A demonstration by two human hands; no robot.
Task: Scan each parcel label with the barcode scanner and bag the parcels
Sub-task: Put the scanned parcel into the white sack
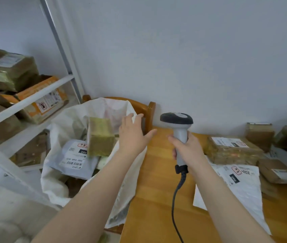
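Two hands showed: the left hand [132, 135], fingers spread and empty, hovered over the white woven sack [55, 186], which held a brown taped parcel [100, 135]. The right hand [188, 148] gripped the grey barcode scanner [179, 127] by its handle. It seemed best to take next the labelled brown parcel [230, 151] from the wooden table [156, 207], with its label upward.

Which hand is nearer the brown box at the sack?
Left. The left hand hovers open just right of the box; the right hand grips the scanner farther right, over the table.
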